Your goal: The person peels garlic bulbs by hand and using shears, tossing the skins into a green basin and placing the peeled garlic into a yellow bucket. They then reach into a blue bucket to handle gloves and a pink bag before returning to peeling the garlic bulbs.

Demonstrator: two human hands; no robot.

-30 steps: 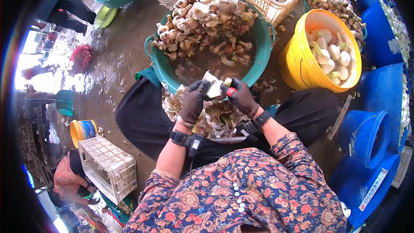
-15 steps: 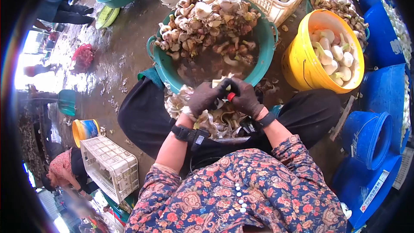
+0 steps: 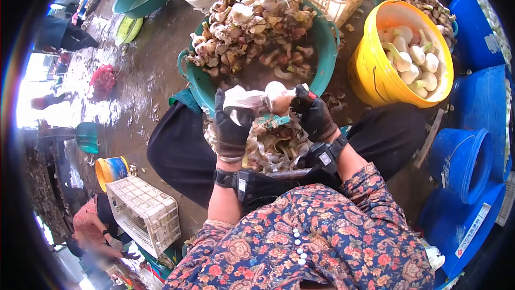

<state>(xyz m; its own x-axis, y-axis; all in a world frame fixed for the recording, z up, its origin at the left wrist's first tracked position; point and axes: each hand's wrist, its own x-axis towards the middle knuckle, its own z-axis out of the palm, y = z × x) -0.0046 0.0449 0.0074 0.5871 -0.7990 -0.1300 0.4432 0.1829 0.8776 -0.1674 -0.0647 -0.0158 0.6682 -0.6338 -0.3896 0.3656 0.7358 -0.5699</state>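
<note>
Over the near rim of the green tub (image 3: 185, 75), both gloved hands work on one garlic bulb (image 3: 278, 98). My right hand (image 3: 315, 118) is closed on the bulb's stem end, and a small red piece shows at its fingers. My left hand (image 3: 234, 131) grips a pale strip of garlic skin (image 3: 242, 98) that stretches across to the bulb. Below the hands, a heap of loose peelings (image 3: 276, 148) lies in my lap. Unpeeled garlic (image 3: 257, 32) is piled in the tub, above murky water.
To the right stands a yellow bucket (image 3: 365, 75) holding peeled white bulbs (image 3: 413, 64). Blue bucket (image 3: 456, 164) and blue barrels line the far right. A cream crate (image 3: 343, 8) sits behind the tub, another crate (image 3: 145, 209) at left. A person (image 3: 96, 220) bends at lower left.
My hands have moved apart and turned upward. The white bulb now shows between them, with skin drawn out toward the left hand. The view has shifted slightly.
</note>
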